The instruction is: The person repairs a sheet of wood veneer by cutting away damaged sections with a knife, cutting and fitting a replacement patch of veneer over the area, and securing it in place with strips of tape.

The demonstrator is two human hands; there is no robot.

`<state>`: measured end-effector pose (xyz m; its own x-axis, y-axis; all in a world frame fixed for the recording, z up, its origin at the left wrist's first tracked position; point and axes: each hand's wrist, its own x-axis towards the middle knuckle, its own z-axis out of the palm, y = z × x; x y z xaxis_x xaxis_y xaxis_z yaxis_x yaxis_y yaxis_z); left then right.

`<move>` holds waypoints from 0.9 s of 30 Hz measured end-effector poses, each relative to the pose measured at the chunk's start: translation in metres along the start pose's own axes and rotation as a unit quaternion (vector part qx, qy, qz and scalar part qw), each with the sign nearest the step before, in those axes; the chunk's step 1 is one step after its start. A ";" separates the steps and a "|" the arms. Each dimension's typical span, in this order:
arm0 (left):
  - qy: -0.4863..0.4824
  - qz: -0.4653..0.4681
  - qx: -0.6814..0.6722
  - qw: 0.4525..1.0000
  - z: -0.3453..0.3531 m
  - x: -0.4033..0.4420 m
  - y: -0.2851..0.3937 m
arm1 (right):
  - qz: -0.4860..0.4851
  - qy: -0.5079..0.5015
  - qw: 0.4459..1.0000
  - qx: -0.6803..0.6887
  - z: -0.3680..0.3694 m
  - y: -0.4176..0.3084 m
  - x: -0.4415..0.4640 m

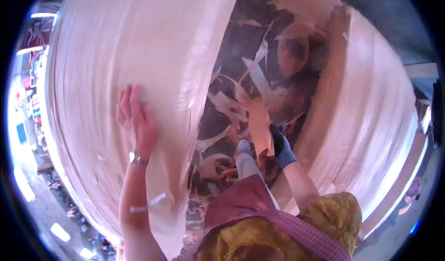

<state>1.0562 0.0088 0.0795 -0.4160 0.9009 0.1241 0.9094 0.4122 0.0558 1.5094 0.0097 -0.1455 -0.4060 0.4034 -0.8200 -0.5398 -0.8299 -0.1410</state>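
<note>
My bare left hand (138, 122) lies on the broad pale sheet stack (153, 43) at the left, its fingers stretched out on the surface. A watch is on that wrist. My right hand (280, 145), in a dark glove with a grey-blue cuff, is low between the two stacks. It grips a strip of orange-brown sheet (259, 124), which hangs beside the palm; the fingertips are partly hidden behind it.
A second layered stack (371, 108) curves along the right. Torn strips and scraps (227, 105) litter the dark floor between the stacks. My shoe (243, 146) stands among them. Small colourful items appear at the far left edge.
</note>
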 end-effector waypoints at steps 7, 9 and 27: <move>0.007 -0.014 -0.142 0.990 -0.009 -0.008 -0.013 | -0.439 -0.027 0.855 -0.275 0.213 -0.039 -0.126; 0.000 -0.023 -0.316 0.948 -0.018 -0.014 -0.009 | -0.521 -0.096 0.682 -0.504 0.275 -0.005 -0.176; 0.356 -0.514 -0.697 0.350 -0.081 -0.263 -0.164 | -0.491 -0.571 -0.152 -0.640 0.471 0.190 -0.081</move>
<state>1.0165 -0.3067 0.1183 -0.8697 -0.0929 -0.4848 -0.3992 -0.4454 0.8014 1.0925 0.0008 0.1555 -0.7559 -0.6096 0.2387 -0.6308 0.7757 -0.0168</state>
